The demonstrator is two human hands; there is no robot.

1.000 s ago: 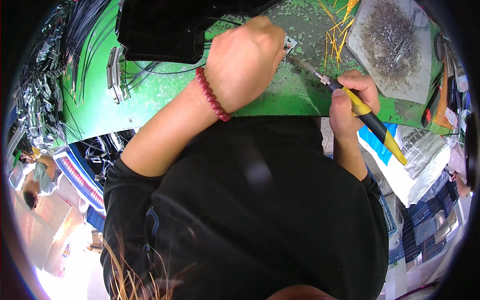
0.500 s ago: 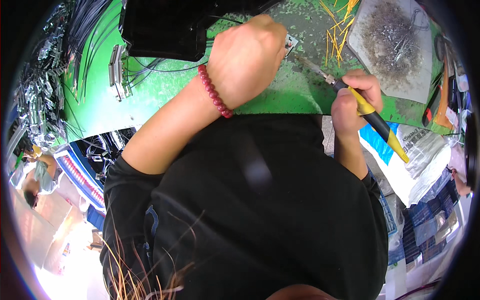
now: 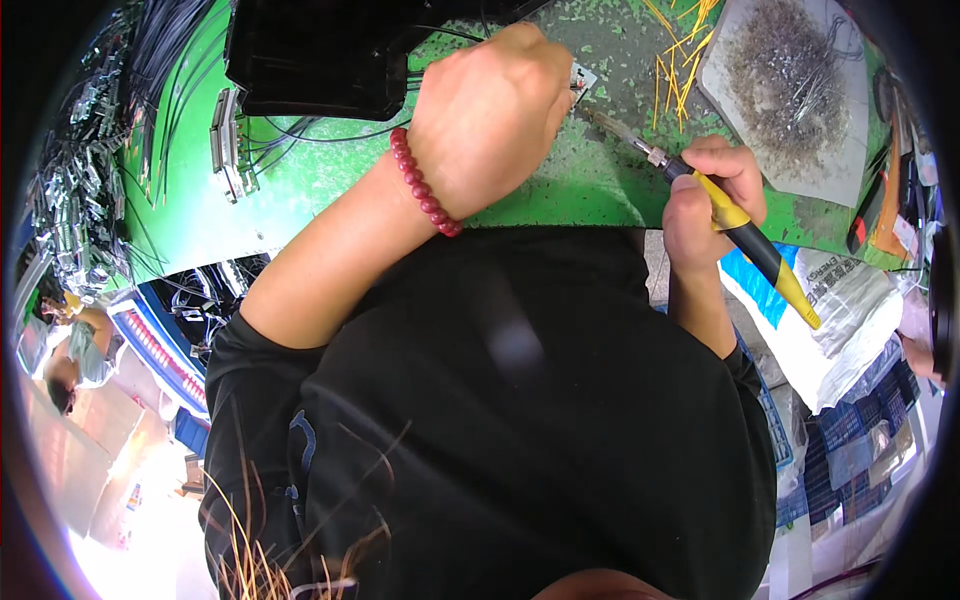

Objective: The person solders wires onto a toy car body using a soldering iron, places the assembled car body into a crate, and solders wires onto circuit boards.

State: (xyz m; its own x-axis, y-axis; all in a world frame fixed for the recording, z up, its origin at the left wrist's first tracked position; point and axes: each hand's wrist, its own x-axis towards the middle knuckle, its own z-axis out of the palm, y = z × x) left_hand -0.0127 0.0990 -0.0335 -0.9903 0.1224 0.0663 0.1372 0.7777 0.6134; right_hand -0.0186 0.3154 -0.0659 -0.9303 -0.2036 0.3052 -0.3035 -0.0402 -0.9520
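My left hand (image 3: 490,125), a dark red bead bracelet (image 3: 421,184) at its wrist, is closed with its back up. Its fingertips are hidden, so what they grip cannot be made out. A small whitish piece (image 3: 583,79) juts out just past the fingers, and thin dark wires (image 3: 330,138) lead to the hand's other side. My right hand (image 3: 710,200) is wrapped round a yellow and black soldering iron (image 3: 757,248), held like a pen. The iron's metal tip points at the whitish piece, a little short of it.
A black tray-like thing (image 3: 310,60) stands left of my left hand, near a stack of metal connectors (image 3: 228,145). Many metal parts (image 3: 80,200) and black wires (image 3: 170,60) crowd the far left. Yellow wires (image 3: 680,75) and a grey board with dark residue (image 3: 780,90) lie at right.
The iron's tip has shifted very slightly left, closer to the whitish piece. My left hand has moved a touch to the left; both grips look the same.
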